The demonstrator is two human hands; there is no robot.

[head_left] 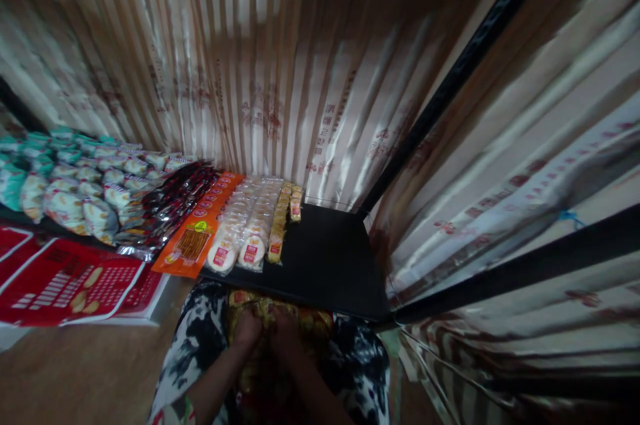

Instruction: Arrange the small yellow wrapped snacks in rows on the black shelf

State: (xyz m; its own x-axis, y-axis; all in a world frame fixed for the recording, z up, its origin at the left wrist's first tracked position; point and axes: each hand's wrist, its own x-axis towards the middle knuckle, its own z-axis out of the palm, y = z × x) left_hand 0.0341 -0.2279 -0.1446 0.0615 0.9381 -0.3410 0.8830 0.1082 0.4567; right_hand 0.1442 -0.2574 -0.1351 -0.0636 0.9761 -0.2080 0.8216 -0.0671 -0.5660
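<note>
Both of my hands are low in the head view, close together over a pile of gold-wrapped snack packets [317, 323] on my lap. My left hand [249, 327] is curled with its fingertips at a gold packet. Beside it, my right hand [283, 330] is closed in the same way; its fingertips also meet the gold wrapping. Dim light and blur hide the exact grip. On the black shelf [330, 258] just beyond lies a row of similar gold packets [277, 231], with a short second row [296, 203] at the back.
Left of the gold row are clear-wrapped round crackers [251, 251], an orange snack bag [193, 241], dark shiny packets [173, 201] and white and green packets [65, 201]. A red printed bag [75, 278] lies at left. Black posts [450, 95] and hanging patterned sheeting [270, 78] border the shelf.
</note>
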